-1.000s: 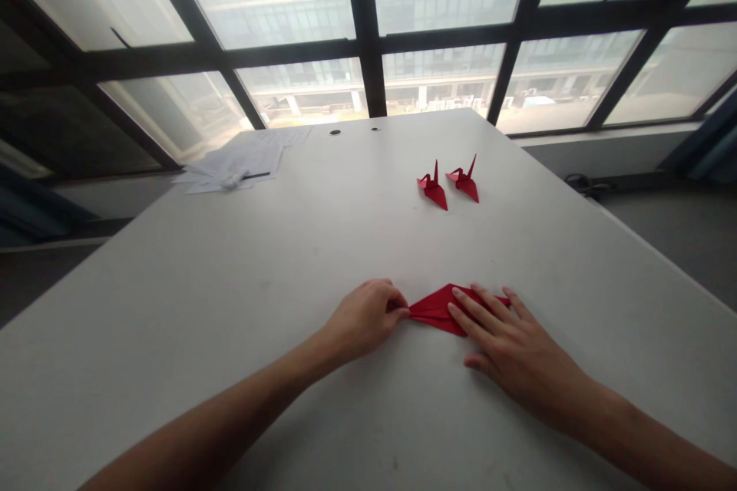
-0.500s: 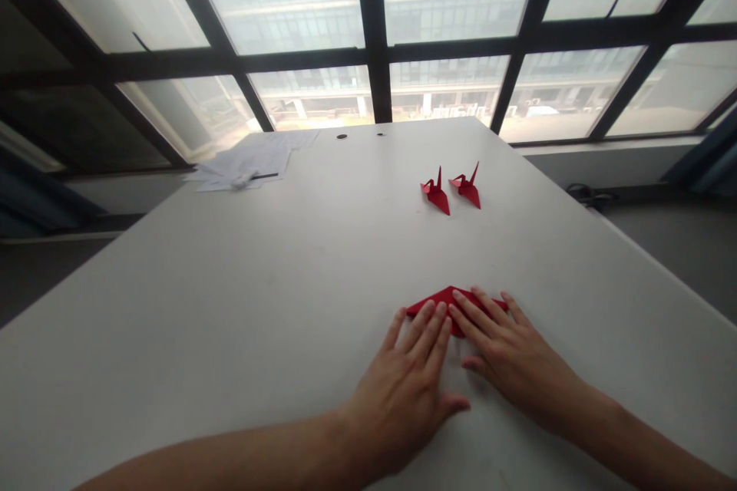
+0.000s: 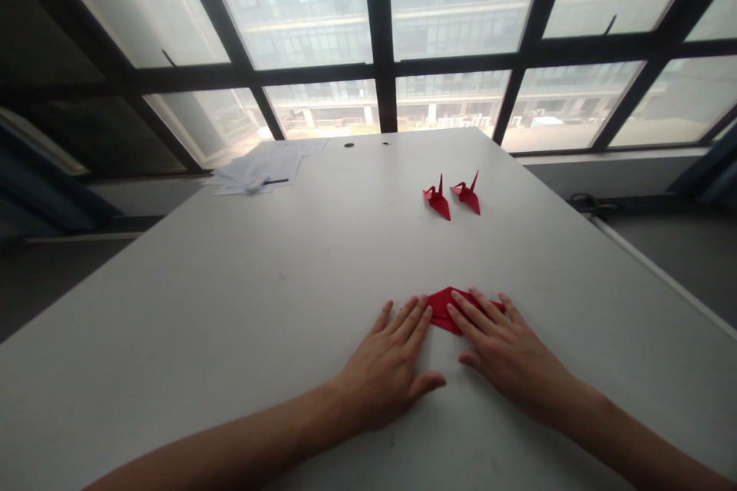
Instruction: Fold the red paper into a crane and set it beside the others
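Observation:
A folded piece of red origami paper [image 3: 442, 310] lies flat on the white table [image 3: 242, 307] in front of me. My left hand [image 3: 387, 364] has its fingers stretched over the paper's left end, with the thumb out to the side. On the paper's right half rests my right hand [image 3: 507, 357], fingers spread and flat. Between the two hands the middle of the paper shows, with a crease across it; both ends are partly hidden by fingers. Beyond it stand two red paper cranes, a left one [image 3: 438, 203] and a right one [image 3: 468, 197].
White sheets of paper [image 3: 259, 163] lie at the far left of the table, with a dark pen [image 3: 276, 182] and a small crumpled whitish thing [image 3: 256, 184] on them. Large windows [image 3: 454, 0] rise behind the table. Dark cables [image 3: 587, 203] lie beyond its right edge.
My left hand has slid left along the paper, from its middle to its left end, baring the centre. The right hand stays in place. The camera view has shifted slightly.

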A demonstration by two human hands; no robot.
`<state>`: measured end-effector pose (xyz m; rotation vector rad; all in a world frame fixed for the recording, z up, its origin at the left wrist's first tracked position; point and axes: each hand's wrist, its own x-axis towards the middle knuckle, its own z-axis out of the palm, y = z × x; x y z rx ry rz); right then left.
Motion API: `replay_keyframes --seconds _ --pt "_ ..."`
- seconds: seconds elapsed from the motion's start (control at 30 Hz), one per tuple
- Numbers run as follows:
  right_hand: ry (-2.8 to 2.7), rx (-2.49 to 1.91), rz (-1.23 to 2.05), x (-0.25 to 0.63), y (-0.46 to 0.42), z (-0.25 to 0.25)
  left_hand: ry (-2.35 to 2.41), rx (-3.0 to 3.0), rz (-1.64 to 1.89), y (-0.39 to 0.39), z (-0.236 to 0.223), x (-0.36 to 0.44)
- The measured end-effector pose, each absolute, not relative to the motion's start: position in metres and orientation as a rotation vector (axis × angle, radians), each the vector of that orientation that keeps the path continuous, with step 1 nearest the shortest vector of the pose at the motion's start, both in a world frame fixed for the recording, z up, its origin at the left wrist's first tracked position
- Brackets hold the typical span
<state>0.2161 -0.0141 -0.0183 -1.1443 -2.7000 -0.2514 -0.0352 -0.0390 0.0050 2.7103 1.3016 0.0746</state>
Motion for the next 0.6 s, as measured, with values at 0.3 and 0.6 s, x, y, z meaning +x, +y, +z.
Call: replay_keyframes --seconds 0.3,0.6 --pt "-2.736 -1.163 -0.252 0.215 -0.014 -0.015 1.407 2.711 0.113 -0.039 0.004 -0.046" --pt "-2.761 -1.183 -0.262 0.215 -0.014 -0.013 1.626 2.762 0.099 -0.042 0.003 -0.051"
